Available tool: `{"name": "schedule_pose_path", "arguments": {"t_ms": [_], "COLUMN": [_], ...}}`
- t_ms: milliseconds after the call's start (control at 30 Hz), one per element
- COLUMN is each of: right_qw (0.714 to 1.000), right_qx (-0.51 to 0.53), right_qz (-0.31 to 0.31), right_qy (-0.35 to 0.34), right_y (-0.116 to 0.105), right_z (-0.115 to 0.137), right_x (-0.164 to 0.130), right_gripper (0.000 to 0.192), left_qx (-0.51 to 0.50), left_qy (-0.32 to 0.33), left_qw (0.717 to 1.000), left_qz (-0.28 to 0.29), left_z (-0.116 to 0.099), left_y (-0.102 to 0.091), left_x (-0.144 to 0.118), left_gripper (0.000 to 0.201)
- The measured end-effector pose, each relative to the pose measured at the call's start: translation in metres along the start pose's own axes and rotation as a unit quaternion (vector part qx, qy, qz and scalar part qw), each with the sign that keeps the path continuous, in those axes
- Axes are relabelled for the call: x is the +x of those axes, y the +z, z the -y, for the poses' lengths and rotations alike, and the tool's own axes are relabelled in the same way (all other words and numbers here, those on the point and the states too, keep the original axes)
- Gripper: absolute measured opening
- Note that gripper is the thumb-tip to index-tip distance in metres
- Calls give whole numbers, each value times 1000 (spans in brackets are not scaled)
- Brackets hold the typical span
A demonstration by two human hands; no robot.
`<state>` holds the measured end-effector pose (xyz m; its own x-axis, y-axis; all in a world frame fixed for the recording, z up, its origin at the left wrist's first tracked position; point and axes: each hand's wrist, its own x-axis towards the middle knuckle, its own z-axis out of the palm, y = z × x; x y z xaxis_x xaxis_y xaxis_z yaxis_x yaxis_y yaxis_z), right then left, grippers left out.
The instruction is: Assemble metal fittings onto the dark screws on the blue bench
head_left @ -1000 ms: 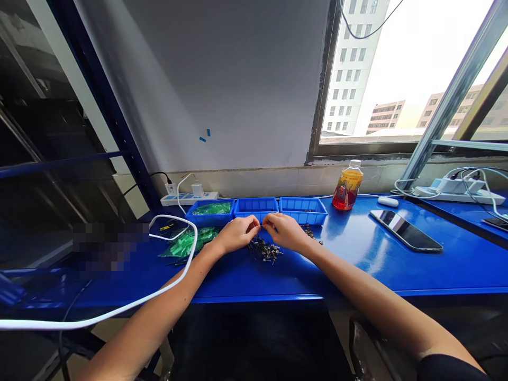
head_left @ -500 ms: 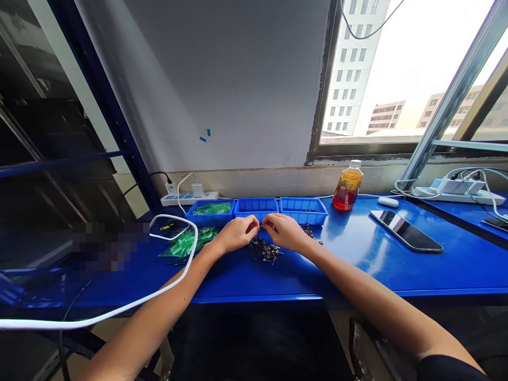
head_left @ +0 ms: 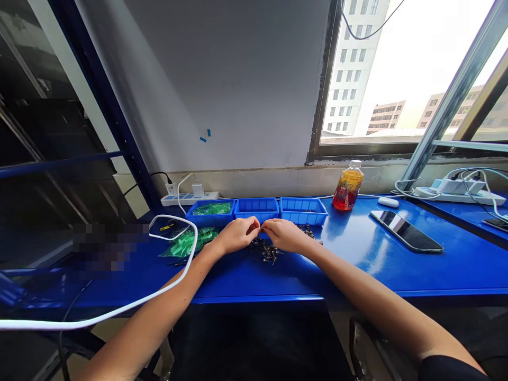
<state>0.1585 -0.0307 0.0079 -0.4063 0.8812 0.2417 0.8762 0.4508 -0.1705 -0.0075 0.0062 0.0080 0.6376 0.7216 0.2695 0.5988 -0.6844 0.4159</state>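
Hands meeting fingertip to fingertip, left hand [head_left: 237, 235] and right hand [head_left: 282, 234] pinching one tiny part [head_left: 261, 229], above dark parts pile [head_left: 265, 251], bins [head_left: 256, 207] just behind

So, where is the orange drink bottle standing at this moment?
In the head view, the clear plastic bottle of orange drink stands upright on the blue table, right of centre under the window, between the rightmost blue plastic bin and the black phone.

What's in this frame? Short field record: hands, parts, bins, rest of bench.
left hand: pinching a tiny part, fingertips meeting the right hand
right hand: pinching the same part
parts pile: small dark pieces on the bench, under the hands
bins: three blue, in a row behind the hands; left one holds green bags
green bags: loose, left of the left hand
bottle: upright, right of the bins
phone: flat, far right
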Motion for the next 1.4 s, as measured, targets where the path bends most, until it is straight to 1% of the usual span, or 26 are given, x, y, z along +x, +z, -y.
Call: {"name": "schedule_pose_path", "arguments": {"t_ms": [233,667,1033,1200,1333,1400], "right_qw": [1000,999,998,999,999,999], "right_qx": [6,-31,-45,-38,-20,-5], "right_qz": [15,6,13,-6,-34,-49], "right_qy": [-10,-31,-43,-32,4,19], "right_y": [-1,2,-1,0,-2,-3], "right_z": [-1,-4,-3,-2,1,2], "right_x": [0,1,0,0,0,-1], "right_gripper": [24,21,20,22,23,23], "left_qx": [-3,14,14,14,3,-1], "left_qy": [2,12,7,9,11,12], "left_qw": [1000,999,999,1000,1000,1000], "left_qz": [5,29,27,20,2,2], "left_z": [1,2,1,1,1,0], "left_y": [0,1,1,1,0,0], "left_x": [0,0,-1,0,0,0], "left_gripper": [11,10,12,14,14,15]}}
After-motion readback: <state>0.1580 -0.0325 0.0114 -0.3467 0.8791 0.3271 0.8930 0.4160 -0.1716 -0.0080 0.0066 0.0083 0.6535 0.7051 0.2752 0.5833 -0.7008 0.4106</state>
